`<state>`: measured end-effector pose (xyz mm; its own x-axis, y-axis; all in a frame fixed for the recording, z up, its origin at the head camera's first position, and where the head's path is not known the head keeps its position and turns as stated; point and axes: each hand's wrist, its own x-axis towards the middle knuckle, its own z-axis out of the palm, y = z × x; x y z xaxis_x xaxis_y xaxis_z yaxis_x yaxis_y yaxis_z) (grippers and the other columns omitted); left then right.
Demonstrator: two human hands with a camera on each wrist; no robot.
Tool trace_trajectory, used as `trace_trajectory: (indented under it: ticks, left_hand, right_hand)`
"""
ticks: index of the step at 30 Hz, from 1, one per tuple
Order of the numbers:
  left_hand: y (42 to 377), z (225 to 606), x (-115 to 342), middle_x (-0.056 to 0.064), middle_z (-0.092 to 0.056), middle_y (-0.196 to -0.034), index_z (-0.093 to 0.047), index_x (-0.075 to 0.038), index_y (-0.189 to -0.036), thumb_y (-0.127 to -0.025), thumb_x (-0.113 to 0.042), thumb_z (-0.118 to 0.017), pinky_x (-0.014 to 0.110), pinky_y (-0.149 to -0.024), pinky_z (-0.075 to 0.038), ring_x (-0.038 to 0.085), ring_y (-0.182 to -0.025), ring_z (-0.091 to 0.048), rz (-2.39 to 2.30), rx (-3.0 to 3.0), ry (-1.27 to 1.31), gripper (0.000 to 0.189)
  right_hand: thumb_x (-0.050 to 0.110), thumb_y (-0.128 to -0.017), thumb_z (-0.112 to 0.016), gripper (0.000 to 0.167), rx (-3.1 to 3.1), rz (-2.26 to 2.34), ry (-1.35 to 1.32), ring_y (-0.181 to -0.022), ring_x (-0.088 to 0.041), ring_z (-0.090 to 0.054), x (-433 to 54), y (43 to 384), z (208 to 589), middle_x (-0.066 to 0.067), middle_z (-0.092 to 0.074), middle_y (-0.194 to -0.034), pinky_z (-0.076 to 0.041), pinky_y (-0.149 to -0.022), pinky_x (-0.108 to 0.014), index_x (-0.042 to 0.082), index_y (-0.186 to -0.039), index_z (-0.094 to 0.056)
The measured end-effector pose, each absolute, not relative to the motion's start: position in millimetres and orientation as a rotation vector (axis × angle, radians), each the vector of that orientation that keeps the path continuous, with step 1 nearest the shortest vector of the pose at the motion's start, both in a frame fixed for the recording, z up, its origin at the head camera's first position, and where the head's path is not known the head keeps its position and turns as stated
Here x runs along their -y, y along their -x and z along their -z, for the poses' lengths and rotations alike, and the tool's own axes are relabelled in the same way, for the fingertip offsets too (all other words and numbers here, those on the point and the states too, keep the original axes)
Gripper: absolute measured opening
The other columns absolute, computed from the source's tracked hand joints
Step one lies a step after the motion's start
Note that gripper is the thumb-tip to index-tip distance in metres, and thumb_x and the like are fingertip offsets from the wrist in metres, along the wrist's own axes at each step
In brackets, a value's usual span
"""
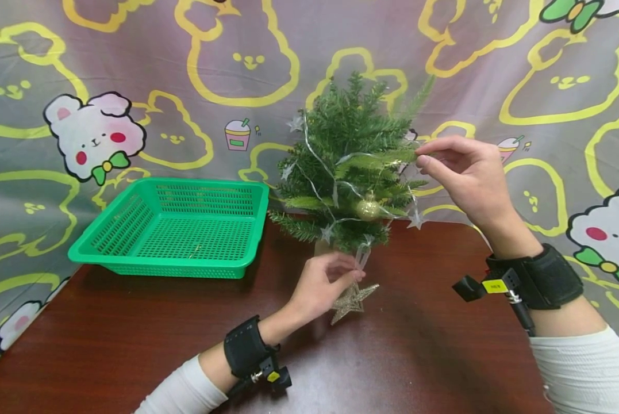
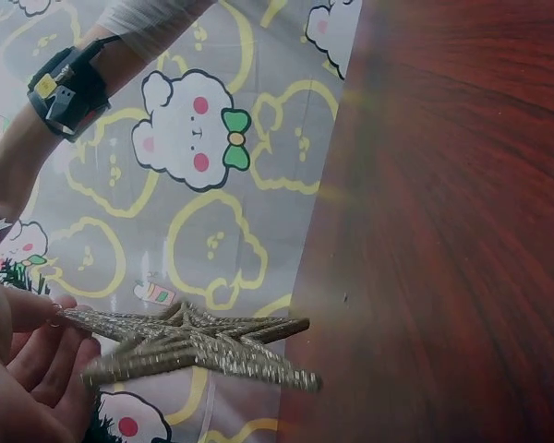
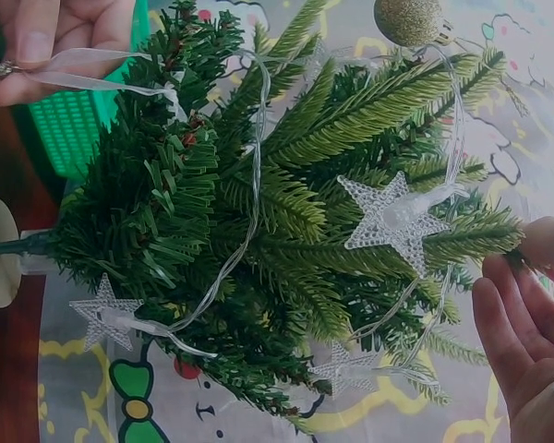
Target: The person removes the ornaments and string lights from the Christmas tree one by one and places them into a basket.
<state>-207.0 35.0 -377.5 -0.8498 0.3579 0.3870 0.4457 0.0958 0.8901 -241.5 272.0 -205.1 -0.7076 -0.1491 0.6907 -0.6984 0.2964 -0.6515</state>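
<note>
From my end I'm seeing a patterned cloth (image 1: 159,57) hanging behind the bench (image 1: 418,356). On the bench the tree (image 1: 350,126) is standing upright, its long axis running vertically and its crown pointing up. The basket (image 1: 164,266) is sitting on the bench to the left of the tree, its open side facing up.

I'm watching the right grip (image 1: 464,167) pinching a branch (image 3: 489,235) by its tip, thumb and fingertips all but meeting around it. That branch is pointing out to the person's right, its long axis lying nearly level. The left grip (image 1: 319,284) is also pinching, low in front of the tree, with thumb and fingertips holding the star (image 1: 348,303) by one point. In the left wrist view I'm getting the star almost edge-on, reaching away from the fingertips; in the head view it is showing just below them. I'm not able to tell whether it is touching the bench.

From the held point the ribbon (image 3: 88,55) is running to the tree's low branches. The bauble (image 1: 368,208) is hanging at the tree's front, near small clear stars (image 1: 416,219).
</note>
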Motion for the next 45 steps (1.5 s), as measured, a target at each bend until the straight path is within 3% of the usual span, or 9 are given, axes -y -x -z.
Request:
trace_trajectory:
  ticks: [12, 22, 32, 38, 42, 45]
  left_hand:
    - [205.4, 377.3, -38.3, 0.011, -0.077, -0.094, -0.074, -0.005, -0.097, -0.085, -0.013, -0.077, 0.023, -0.077, -0.058, 0.02, -0.082, -0.076, 1.884, 2.149, 0.797, 0.015]
    - [204.0, 374.6, -38.8, 0.018, -0.076, -0.093, -0.076, 0.001, -0.096, -0.088, -0.01, -0.073, 0.03, -0.072, -0.061, 0.025, -0.077, -0.076, 2.053, 1.944, 0.797, 0.013]
    - [201.2, 369.8, -40.0, 0.017, -0.077, -0.088, -0.077, 0.001, -0.097, -0.087, -0.014, -0.075, 0.033, -0.068, -0.061, 0.012, -0.071, -0.075, 2.009, 1.88, 0.813, 0.018]
    - [199.1, 366.6, -41.9, 0.02, -0.075, -0.092, -0.076, 0.004, -0.099, -0.088, -0.011, -0.074, 0.04, -0.069, -0.061, 0.022, -0.072, -0.076, 2.048, 1.823, 0.834, 0.019]
    - [196.8, 365.0, -42.4, 0.022, -0.075, -0.092, -0.075, 0.006, -0.099, -0.088, -0.009, -0.073, 0.035, -0.069, -0.061, 0.032, -0.073, -0.075, 2.054, 1.796, 0.856, 0.019]
    - [195.1, 363.1, -42.2, 0.022, -0.075, -0.091, -0.075, 0.006, -0.099, -0.088, -0.009, -0.073, 0.033, -0.068, -0.061, 0.033, -0.072, -0.075, 2.049, 1.783, 0.867, 0.019]
  right_hand:
    - [-0.003, -0.088, -0.069, 0.015, 2.066, -1.404, -0.743, -0.078, -0.007, -0.071, -271.6, 241.0, 204.8, 0.002, -0.073, -0.09, -0.055, -0.074, -0.014, -0.007, -0.101, -0.072]
    - [-0.003, -0.088, -0.069, 0.015, 2.059, -1.427, -0.745, -0.078, -0.006, -0.071, -271.2, 240.4, 203.4, 0.002, -0.073, -0.09, -0.055, -0.074, -0.015, -0.008, -0.101, -0.071]
    - [-0.002, -0.087, -0.069, 0.015, 2.067, -1.436, -0.731, -0.079, -0.006, -0.071, -269.9, 240.0, 202.5, 0.002, -0.073, -0.09, -0.055, -0.075, -0.015, -0.007, -0.101, -0.072]
    - [-0.002, -0.088, -0.069, 0.015, 2.071, -1.429, -0.733, -0.078, -0.006, -0.071, -270.7, 240.5, 203.4, 0.002, -0.073, -0.09, -0.055, -0.074, -0.015, -0.007, -0.101, -0.072]
    - [-0.003, -0.088, -0.069, 0.014, 2.069, -1.433, -0.737, -0.078, -0.006, -0.071, -270.9, 240.1, 203.8, 0.002, -0.073, -0.09, -0.055, -0.074, -0.015, -0.007, -0.101, -0.072]
    - [-0.001, -0.088, -0.069, 0.015, 2.09, -1.396, -0.721, -0.078, -0.006, -0.071, -270.4, 239.4, 203.3, 0.002, -0.073, -0.09, -0.055, -0.074, -0.015, -0.006, -0.102, -0.072]
